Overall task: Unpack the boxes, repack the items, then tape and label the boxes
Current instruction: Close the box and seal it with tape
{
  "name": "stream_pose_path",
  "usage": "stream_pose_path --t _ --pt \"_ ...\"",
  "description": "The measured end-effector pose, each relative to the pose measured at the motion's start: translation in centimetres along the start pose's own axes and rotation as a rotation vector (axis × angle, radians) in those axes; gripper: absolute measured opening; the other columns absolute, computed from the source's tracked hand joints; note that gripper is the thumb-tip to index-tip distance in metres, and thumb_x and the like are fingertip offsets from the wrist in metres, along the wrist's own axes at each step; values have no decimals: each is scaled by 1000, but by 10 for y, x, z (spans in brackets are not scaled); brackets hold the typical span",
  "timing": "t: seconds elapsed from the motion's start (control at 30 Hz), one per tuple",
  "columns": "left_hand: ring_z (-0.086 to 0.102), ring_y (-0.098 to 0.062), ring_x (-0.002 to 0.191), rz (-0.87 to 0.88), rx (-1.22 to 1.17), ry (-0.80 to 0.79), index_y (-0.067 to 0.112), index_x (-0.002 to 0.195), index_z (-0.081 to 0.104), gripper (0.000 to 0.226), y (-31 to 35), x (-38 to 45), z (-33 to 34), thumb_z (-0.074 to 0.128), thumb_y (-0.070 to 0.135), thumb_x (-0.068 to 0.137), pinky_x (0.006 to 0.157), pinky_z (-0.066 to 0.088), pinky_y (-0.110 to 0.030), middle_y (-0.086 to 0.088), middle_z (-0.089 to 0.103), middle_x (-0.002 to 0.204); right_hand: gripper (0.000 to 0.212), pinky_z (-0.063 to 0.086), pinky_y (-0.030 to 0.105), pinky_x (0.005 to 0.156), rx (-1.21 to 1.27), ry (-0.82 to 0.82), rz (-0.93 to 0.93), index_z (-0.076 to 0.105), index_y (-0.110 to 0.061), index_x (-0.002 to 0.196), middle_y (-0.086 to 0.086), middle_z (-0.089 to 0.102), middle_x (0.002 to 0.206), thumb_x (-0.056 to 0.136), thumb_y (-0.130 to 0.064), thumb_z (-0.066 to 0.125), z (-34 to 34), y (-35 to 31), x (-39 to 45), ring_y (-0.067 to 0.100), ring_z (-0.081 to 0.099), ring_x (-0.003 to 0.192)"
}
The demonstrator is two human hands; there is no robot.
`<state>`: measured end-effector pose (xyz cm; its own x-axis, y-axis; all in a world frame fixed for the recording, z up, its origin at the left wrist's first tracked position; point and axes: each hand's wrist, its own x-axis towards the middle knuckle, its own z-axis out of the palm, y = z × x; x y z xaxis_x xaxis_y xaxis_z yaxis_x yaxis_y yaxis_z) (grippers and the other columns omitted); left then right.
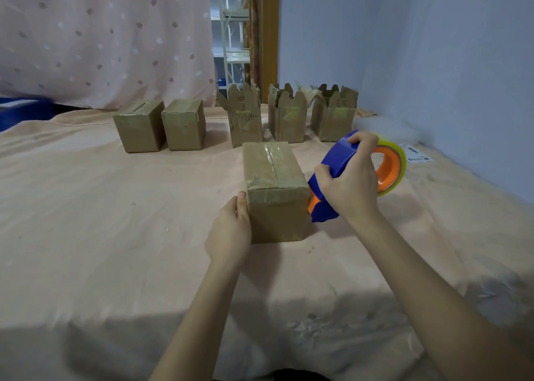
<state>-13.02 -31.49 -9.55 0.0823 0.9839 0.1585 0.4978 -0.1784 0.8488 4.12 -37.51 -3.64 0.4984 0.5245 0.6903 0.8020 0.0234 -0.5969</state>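
A closed cardboard box with clear tape along its top seam stands in the middle of the peach-covered surface. My left hand rests flat against its left side, thumb at the top edge. My right hand grips a blue and orange tape dispenser carrying a yellowish roll of clear tape; the dispenser's front end touches the box's right side. Behind stand two closed boxes at the left and three open boxes with raised flaps at the right.
White label sheets lie near the right wall, behind the dispenser. A blue-grey wall bounds the right side and a pink dotted curtain hangs at the back left. The peach cloth spreads wide at the left and front.
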Motion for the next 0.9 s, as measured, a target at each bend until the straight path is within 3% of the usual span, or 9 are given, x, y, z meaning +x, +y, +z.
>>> stream_pose_path --t 0.1,0.23,0.4,0.63,0.77,0.9 --pt "57 -35 101 -19 -76 -33 16 95 54 52 -4 1 4 17 53 99 93 44 -44 -16 63 105 53 37 18 53 0 3 -8 33 -6 119 -1 47 100 81 -12 68 2 1 0 21 55 75" --pt "56 -39 102 -88 -164 -40 8 86 47 55 -4 3 8 21 54 98 95 43 -51 -26 59 105 53 37 17 54 10 -3 13 32 -7 120 -1 49 100 82 -14 68 2 3 1 21 58 79" --pt "57 -40 99 -90 -180 -37 8 83 46 52 -1 4 7 22 52 99 92 45 -51 -25 59 100 51 52 34 61 -28 -30 -28 33 -7 119 -1 48 95 82 -16 67 2 -1 6 23 59 77" --pt "58 -43 99 -101 -184 -44 16 73 42 48 0 5 7 23 51 99 90 47 -55 -29 57 104 48 45 30 59 -50 -45 -3 33 -8 119 -1 49 94 84 -18 65 6 3 5 21 56 75" --pt "55 -32 80 -107 -187 -80 13 76 44 48 -2 7 3 26 50 100 84 46 -49 -13 55 84 40 31 26 50 -75 -123 -8 33 -9 114 5 55 82 87 -21 60 17 17 -11 26 57 68" --pt "50 -26 75 -84 -230 -105 11 77 46 51 -2 10 5 28 54 98 74 42 -42 -4 50 74 45 33 22 49 10 -135 96 31 -11 115 7 57 89 86 -21 63 15 26 -12 25 58 71"
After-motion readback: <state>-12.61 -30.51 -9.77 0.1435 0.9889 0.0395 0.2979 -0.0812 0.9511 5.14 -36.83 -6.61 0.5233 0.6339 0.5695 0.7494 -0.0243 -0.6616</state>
